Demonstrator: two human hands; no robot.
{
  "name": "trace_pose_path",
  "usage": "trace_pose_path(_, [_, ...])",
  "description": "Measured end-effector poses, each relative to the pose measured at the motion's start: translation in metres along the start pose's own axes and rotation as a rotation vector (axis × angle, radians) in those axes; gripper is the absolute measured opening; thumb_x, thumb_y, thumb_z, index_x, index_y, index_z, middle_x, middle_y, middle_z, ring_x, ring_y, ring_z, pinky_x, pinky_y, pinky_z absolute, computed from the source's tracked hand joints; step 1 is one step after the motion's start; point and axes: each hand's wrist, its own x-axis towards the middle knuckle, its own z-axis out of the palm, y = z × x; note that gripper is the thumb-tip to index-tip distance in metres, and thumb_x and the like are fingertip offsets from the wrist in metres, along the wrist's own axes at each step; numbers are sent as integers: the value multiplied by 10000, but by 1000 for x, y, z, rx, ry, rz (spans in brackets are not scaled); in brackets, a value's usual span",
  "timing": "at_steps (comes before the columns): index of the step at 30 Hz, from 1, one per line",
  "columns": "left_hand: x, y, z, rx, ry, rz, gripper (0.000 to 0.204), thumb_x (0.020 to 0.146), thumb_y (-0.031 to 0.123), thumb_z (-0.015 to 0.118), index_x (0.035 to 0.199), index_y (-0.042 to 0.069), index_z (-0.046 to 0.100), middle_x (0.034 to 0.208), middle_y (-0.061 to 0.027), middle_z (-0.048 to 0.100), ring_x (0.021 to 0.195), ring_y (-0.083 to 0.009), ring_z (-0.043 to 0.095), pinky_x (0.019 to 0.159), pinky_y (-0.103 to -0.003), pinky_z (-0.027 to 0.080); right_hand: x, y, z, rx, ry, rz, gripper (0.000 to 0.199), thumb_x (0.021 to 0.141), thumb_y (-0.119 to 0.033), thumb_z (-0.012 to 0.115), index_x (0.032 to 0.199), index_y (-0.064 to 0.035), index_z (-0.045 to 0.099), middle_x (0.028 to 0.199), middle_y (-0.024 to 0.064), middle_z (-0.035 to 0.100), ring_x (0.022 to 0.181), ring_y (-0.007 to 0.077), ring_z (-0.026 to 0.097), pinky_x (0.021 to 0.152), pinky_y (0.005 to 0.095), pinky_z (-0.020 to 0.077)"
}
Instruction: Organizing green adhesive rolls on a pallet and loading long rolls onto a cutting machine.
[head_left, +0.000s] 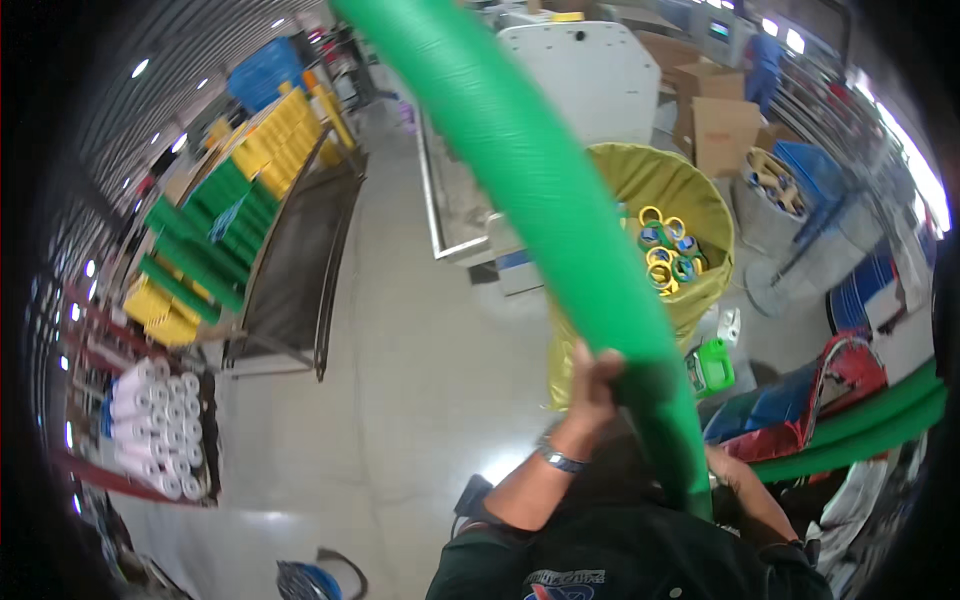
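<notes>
A long, thick green foam-like tube (540,180) rises from my chest up to the top of the picture, leaning left. My left hand (596,382), with a watch on its wrist, is wrapped around the tube's left side low down. My right hand (732,468) sits against the tube's bottom end on the right, its fingers partly hidden behind the tube. Behind the tube stands a round bin lined with a yellow bag (690,195), holding several coloured tape rings (665,255).
A metal cart (300,270) and racks of green and yellow rolls (225,220) stand to the left, with white rolls (160,425) below them. Cardboard boxes (722,130), a green jug (713,365) and more green tubes (870,425) are on the right. Grey concrete floor (400,380) lies between.
</notes>
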Motion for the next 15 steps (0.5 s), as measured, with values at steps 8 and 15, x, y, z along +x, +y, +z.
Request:
trace_pose_path(8, [90, 106, -33, 128, 189, 154, 744, 930, 620, 558, 1394, 52, 435, 1260, -134, 582, 1122, -264, 608, 923, -416, 552, -31, 163, -27, 76, 668, 226, 534, 962, -415, 573, 1264, 24, 606, 1142, 132, 644, 1055, 236, 606, 901, 378, 477])
trace_pose_path(15, [174, 108, -138, 118, 407, -59, 522, 1011, 415, 545, 1346, 20, 481, 1231, -124, 601, 1081, -232, 611, 945, -393, 523, -57, 126, 39, 143, 877, 360, 535, 965, -418, 567, 1267, 22, 603, 1136, 132, 644, 1045, 237, 608, 892, 380, 481])
